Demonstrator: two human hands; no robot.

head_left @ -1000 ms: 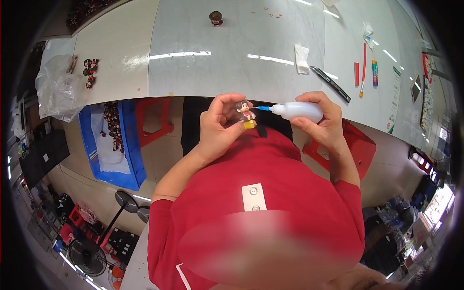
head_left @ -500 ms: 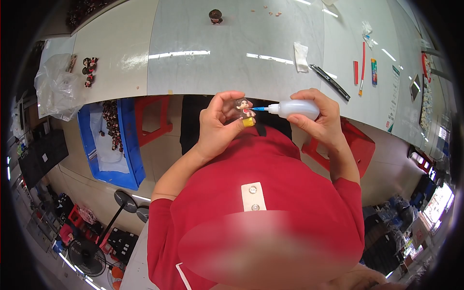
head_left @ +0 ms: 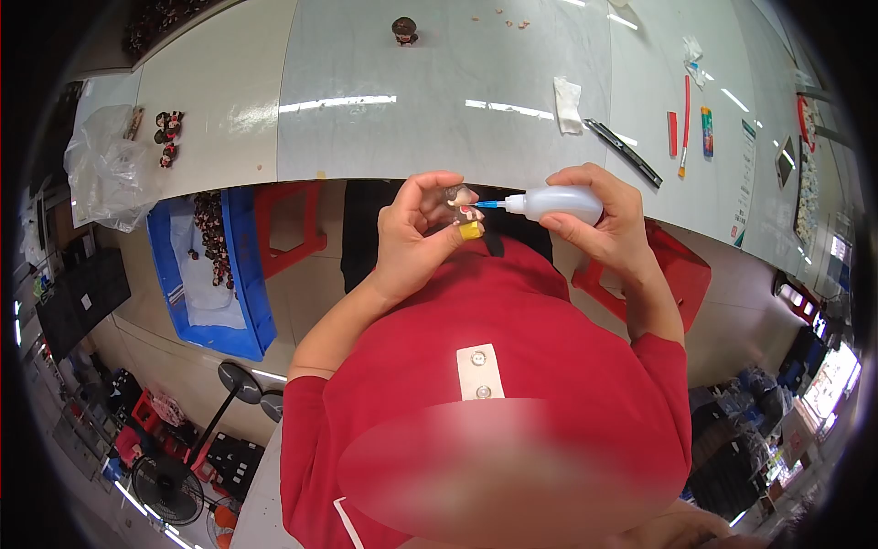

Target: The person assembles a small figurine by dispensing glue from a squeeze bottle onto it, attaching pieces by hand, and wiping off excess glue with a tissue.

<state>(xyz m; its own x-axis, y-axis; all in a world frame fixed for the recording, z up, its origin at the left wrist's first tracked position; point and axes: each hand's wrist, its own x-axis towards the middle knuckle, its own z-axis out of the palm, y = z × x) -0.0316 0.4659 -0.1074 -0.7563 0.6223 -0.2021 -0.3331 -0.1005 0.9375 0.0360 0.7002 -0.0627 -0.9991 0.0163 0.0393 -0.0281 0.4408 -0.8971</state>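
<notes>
My left hand [head_left: 416, 233] is closed around a small doll figurine [head_left: 465, 210] with brown hair and a yellow part at its lower end. The figurine is held over my lap, just off the table's near edge. In my right hand [head_left: 599, 215] lies a translucent white squeeze bottle [head_left: 558, 203], turned sideways. Its thin blue needle tip [head_left: 487, 205] points left and meets the figurine near the head and chest; exact contact is too small to tell.
Another figurine [head_left: 404, 31] stands at the table's back. Several more [head_left: 168, 126] lie left beside a plastic bag [head_left: 110, 169]. A blue crate [head_left: 261, 316] holds many figurines. On the right lie a white tissue [head_left: 567, 105], a black pen-like tool [head_left: 624, 153] and a red brush [head_left: 686, 119].
The figurine has turned and tilted slightly in my left hand. The bottle's tip has shifted a little against it. Both hands stay in nearly the same place.
</notes>
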